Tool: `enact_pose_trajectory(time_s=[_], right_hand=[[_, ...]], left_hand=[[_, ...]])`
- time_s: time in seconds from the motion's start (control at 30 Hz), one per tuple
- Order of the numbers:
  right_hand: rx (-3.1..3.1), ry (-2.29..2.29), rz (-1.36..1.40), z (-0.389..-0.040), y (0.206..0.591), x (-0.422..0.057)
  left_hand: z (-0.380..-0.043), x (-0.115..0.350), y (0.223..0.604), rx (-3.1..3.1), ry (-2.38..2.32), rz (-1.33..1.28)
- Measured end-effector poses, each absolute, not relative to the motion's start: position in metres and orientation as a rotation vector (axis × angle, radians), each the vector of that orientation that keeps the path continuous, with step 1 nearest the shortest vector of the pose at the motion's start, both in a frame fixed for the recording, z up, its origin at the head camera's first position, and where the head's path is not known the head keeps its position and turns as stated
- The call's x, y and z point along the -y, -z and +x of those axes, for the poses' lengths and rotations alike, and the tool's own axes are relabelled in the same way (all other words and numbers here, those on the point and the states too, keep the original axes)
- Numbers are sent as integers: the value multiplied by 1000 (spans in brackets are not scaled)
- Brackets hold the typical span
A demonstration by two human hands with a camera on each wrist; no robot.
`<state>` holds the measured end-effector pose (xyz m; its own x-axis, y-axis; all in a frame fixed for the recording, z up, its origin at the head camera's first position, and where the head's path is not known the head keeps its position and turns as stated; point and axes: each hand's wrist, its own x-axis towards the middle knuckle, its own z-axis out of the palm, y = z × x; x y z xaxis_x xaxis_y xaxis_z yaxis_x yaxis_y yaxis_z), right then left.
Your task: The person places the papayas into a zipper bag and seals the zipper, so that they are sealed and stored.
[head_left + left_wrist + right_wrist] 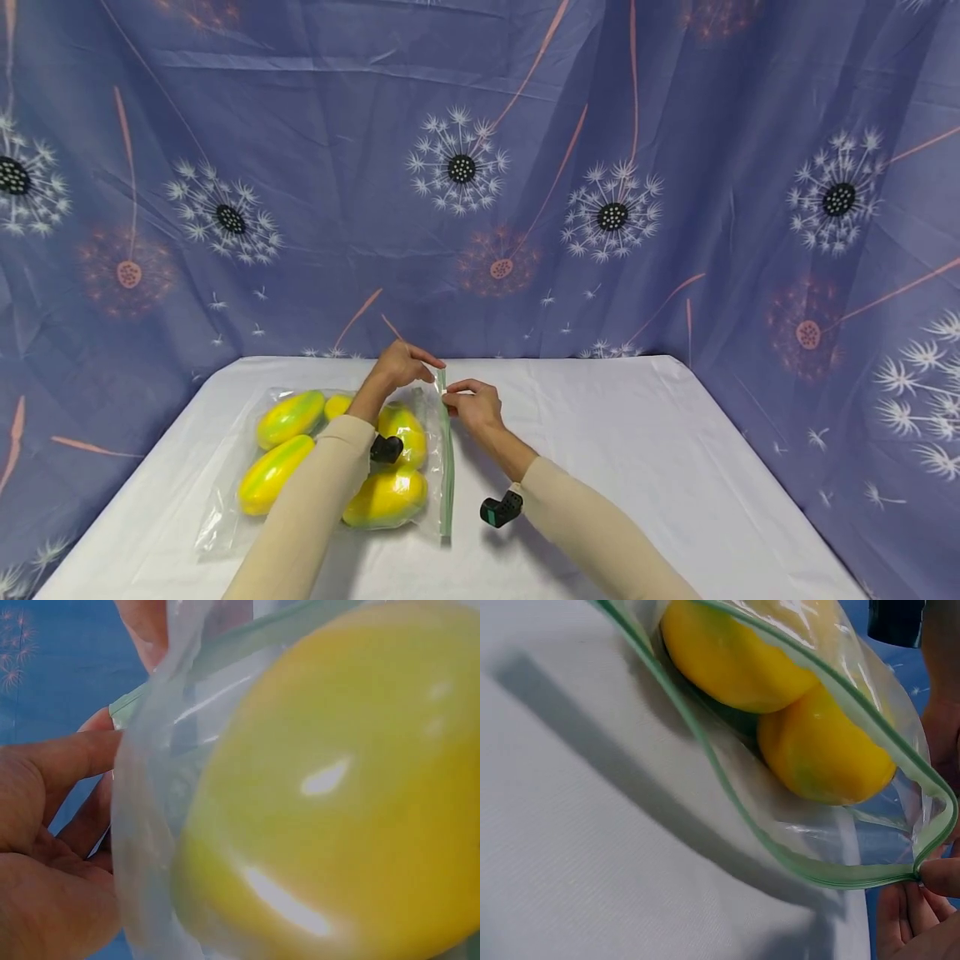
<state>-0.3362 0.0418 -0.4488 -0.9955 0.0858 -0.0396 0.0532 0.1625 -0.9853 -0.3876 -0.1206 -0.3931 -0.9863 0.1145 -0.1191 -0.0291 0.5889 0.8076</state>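
Note:
A clear zip bag (225,533) with a green strip along its mouth lies on the table, holding several glossy yellow-green fruits (277,475) shaped like papayas. My left hand (399,364) reaches over the bag and holds the far end of the green strip (447,467), index finger stretched across the corner. Just nearer to me, my right hand (478,406) pinches the same strip between thumb and fingers. In the right wrist view the bag's mouth gapes, with two fruits (825,746) inside. One fruit (352,780) behind clear plastic fills much of the left wrist view.
A white cloth covers the table (600,450). Behind it and at both sides hangs a blue curtain (360,208) with a dandelion print. Black wrist cameras (501,508) are worn below both hands, the left one over the bag.

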Motion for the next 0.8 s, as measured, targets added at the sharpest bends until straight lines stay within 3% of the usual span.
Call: enact_pose_trajectory(time_s=[0.8], right_hand=[[2422, -2171, 50, -299, 454, -57]], left_hand=[[-391, 126, 390, -2643, -1447, 16]])
